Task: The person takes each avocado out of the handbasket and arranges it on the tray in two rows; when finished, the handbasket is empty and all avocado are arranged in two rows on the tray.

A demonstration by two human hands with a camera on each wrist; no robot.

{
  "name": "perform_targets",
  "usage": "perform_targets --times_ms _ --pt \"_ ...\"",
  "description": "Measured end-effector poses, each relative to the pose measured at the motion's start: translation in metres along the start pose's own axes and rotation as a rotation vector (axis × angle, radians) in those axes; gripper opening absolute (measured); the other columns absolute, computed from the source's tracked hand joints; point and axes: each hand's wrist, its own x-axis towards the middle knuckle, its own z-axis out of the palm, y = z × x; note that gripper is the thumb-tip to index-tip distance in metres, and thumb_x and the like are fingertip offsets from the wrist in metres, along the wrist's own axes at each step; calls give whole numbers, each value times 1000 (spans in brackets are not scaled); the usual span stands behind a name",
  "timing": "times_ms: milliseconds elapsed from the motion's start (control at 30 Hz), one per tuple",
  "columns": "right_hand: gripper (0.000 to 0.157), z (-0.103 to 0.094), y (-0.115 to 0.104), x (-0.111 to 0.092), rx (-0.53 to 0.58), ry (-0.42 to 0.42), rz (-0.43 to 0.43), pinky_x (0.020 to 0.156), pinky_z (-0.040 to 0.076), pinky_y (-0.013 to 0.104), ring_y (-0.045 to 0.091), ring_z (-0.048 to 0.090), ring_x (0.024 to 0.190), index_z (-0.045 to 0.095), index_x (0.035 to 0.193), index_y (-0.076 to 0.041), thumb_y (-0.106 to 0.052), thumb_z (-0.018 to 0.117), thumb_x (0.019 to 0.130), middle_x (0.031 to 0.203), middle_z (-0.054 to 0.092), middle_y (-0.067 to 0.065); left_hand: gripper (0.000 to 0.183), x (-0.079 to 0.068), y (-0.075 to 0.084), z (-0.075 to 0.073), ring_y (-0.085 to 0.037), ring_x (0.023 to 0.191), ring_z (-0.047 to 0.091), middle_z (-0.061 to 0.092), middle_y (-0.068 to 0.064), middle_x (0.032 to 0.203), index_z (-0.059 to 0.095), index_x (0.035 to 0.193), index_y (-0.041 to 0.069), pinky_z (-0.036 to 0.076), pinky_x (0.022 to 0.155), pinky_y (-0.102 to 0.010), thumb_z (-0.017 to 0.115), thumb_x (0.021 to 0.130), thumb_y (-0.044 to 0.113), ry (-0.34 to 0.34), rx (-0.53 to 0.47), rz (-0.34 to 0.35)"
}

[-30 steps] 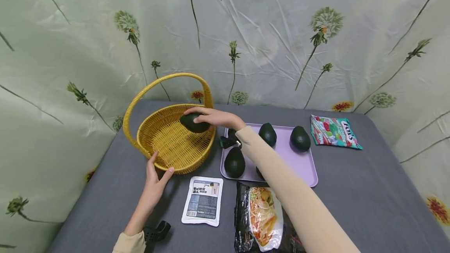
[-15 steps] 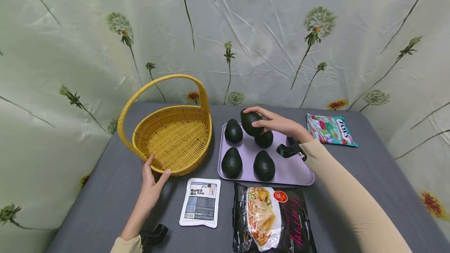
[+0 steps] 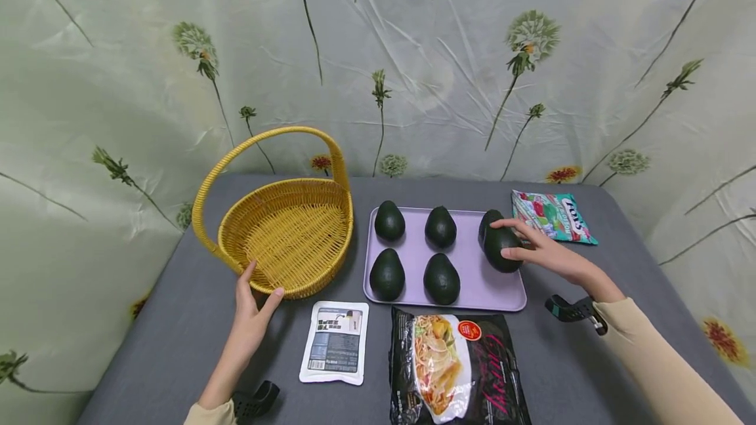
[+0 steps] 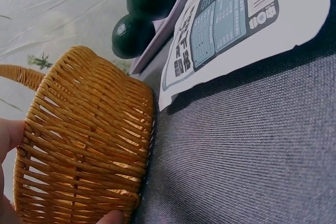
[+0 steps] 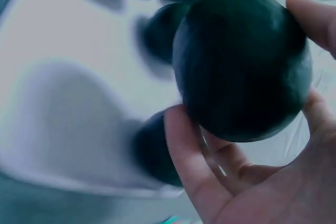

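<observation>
Over the right end of the lilac tray [image 3: 478, 290], my right hand [image 3: 552, 258] holds a dark green avocado [image 3: 501, 253] between thumb and fingers. In the right wrist view the held avocado [image 5: 241, 66] looks raised above the tray. Another avocado [image 3: 487, 220] shows partly behind it. Several more avocados stand on the tray in two rows, one of them an avocado [image 3: 441, 279] at the front. My left hand [image 3: 251, 320] grips the near rim of the yellow wicker basket [image 3: 295, 235], whose visible floor holds nothing. The left wrist view shows the basket's woven side [image 4: 84, 140] up close.
A white printed pouch [image 3: 335, 342] lies before the basket. A black noodle package [image 3: 457, 369] lies just in front of the tray. Behind the tray's right corner is a teal snack bag [image 3: 555, 216]. A flower-patterned cloth [image 3: 443, 71] hangs behind the grey table [image 3: 590, 353].
My right hand has carried an avocado from over the basket rightwards to the tray's right end. The left hand keeps its grip on the basket rim. The view has shifted slightly.
</observation>
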Motion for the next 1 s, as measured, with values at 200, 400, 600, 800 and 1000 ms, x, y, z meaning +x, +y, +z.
perform_targets --times_ms 200,400,600,800,1000 --pt "54 14 23 -26 -33 15 48 85 40 55 42 43 117 37 142 -13 -24 61 95 137 38 23 75 -1 0 0 -39 140 0 -1 -24 153 4 151 1 11 104 -64 55 97 12 3 -6 5" --pt "52 30 31 -29 -80 65 67 89 32 69 56 27 128 41 137 -13 -27 64 92 143 34 25 76 0 0 0 -39 140 1 0 -25 153 3 151 1 10 105 -63 55 97 13 2 1 -2" --pt "49 40 29 -25 -135 81 -12 87 38 64 52 37 121 47 132 -10 -23 67 90 134 42 23 76 0 1 1 -39 140 1 0 -24 153 3 151 2 9 106 -62 56 97 13 -2 -3 0" --pt "48 40 27 -25 -152 100 -11 82 42 58 44 41 114 47 133 -10 -23 66 91 128 43 23 76 0 1 1 -39 140 0 0 -25 153 3 151 2 8 106 -62 56 97 13 0 -1 -3" --pt "45 38 28 -25 -130 105 -41 84 42 57 43 44 114 48 132 -7 -20 65 92 129 45 22 76 0 1 1 -39 140 0 0 -25 152 3 151 1 8 106 -62 55 97 14 4 1 -2"
